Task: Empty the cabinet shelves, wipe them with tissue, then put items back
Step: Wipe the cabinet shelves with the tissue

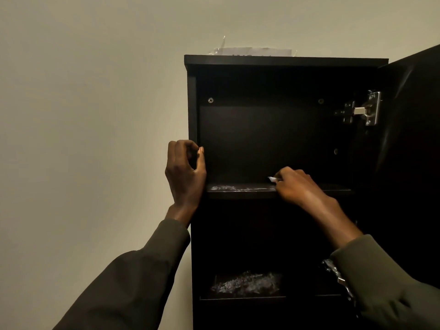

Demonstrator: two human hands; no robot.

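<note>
**Cabinet shelf under the tissue**

Cabinet (pixel 238 139), dark and fixed to a pale wall (pixel 83 115), stands with its door (pixel 414 139) swung open to the right on a metal hinge (pixel 364 110). On the upper shelf (pixel 242 192) the right hand (pixel 297 186) pinches a small white tissue (pixel 272 179) in curled fingers, touching the board near its middle. Whitish smears (pixel 228 188) streak the shelf left of that hand. The left hand (pixel 185 172) rests against the cabinet's left front edge, fingers curled and holding nothing. A crinkled clear bag (pixel 247 283) lies on the lower shelf (pixel 242 297). Paper in plastic (pixel 254 51) sits on the cabinet top.
</note>
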